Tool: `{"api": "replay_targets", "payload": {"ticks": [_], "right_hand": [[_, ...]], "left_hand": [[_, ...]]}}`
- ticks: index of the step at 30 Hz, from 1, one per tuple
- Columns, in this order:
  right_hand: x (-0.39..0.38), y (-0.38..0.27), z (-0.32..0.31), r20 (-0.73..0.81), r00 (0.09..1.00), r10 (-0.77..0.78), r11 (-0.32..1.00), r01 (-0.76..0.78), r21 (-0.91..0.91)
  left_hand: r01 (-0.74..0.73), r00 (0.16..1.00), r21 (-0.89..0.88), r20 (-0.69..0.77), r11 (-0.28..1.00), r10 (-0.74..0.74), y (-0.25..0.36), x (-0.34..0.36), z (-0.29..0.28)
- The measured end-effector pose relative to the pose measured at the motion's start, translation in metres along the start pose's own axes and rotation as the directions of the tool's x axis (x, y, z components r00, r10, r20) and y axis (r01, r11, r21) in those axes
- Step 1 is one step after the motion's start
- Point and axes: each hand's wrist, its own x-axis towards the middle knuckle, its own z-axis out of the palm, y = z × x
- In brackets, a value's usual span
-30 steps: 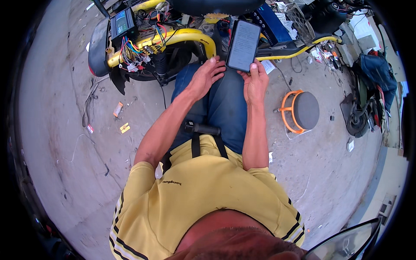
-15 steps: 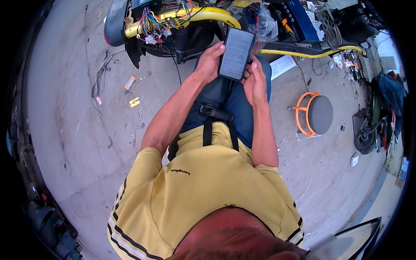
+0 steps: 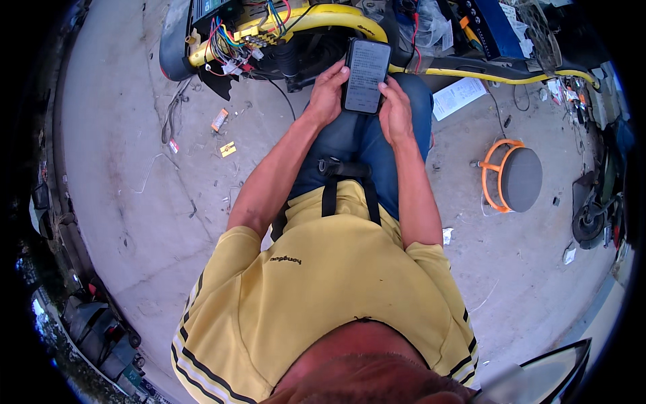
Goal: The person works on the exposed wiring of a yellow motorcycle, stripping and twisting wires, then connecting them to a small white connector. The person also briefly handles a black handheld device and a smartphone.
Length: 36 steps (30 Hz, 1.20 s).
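Note:
A dark-edged smartphone (image 3: 367, 77) stands between my two hands above my lap, its lit screen full of lines of text. My left hand (image 3: 328, 94) grips its left edge, thumb along the side. On the lower right edge is my right hand (image 3: 396, 111), its thumb at the rim of the screen and the other fingers mostly hidden. Just beyond the phone runs the yellow frame tube (image 3: 323, 18) of a partly stripped vehicle. Bunched coloured wires with connectors (image 3: 225, 50) hang from it, left of my left hand.
An orange-legged stool with a grey seat (image 3: 521, 178) stands on the floor to my right. A printed sheet (image 3: 459, 98) lies beside my right knee. A blue box (image 3: 490, 27) rests on the vehicle. Small packets (image 3: 228, 149) and a black strap (image 3: 173, 114) lie on the floor at left.
The view has shifted, so the stool and floor litter sit further right. My right thumb has moved from beside the phone onto its screen edge. Both hands keep the phone.

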Motion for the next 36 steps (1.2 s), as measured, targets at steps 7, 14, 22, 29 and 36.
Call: {"api": "replay_targets", "payload": {"ticks": [7,14,22,29,36], "right_hand": [[0.002,0.010,-0.004,-0.101,0.994,-0.029,0.991,0.016,-0.130],[0.003,0.017,-0.004,-0.153,0.986,-0.059,0.965,0.017,-0.263],[0.000,0.019,-0.005,-0.152,0.983,-0.099,0.941,0.043,-0.334],[0.002,0.022,-0.009,-0.141,0.986,-0.092,0.947,0.043,-0.318],[0.000,0.017,-0.001,-0.165,0.982,-0.089,0.947,0.032,-0.319]], "left_hand": [[-0.017,1.000,0.022,-0.018,1.000,0.017,-0.010,-0.001,-0.004],[-0.012,0.999,0.017,-0.049,1.000,0.013,-0.013,0.003,-0.005],[-0.002,1.000,-0.011,-0.025,1.000,0.002,-0.012,0.001,-0.007],[0.005,1.000,-0.028,-0.021,1.000,-0.006,-0.010,0.000,-0.006],[0.008,1.000,-0.034,-0.023,0.999,-0.008,-0.010,0.000,-0.007]]}}
